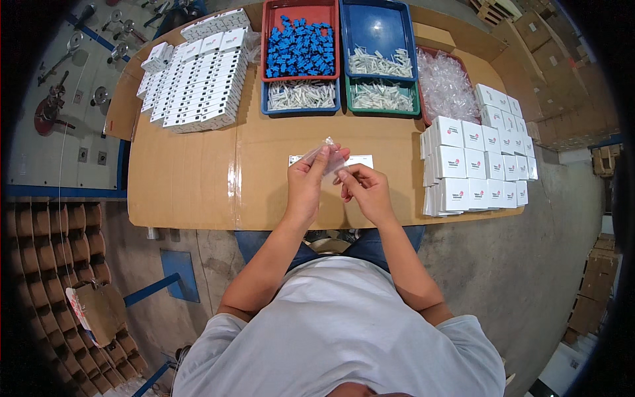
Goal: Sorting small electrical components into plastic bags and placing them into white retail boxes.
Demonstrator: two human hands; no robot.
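A small clear plastic bag (335, 161) is held up over the near middle of the cardboard-covered table. My left hand (305, 177) grips it between thumb and fingers. At its lower right edge, my right hand (368, 192) has thumb and fingers pinched together on the bag. Whether anything small is inside the bag or between the right fingers is too fine to tell. Beneath both hands lies a flat white box or strip (362, 160), partly covered by them.
Rows of white boxes (198, 86) stand at the left; stacked white boxes (453, 162) fill the right. At the back are a red tray (264, 40) of blue clips, blue tray (374, 23) and green tray (418, 106) of small whitish pieces, and a heap of clear bags (446, 86).
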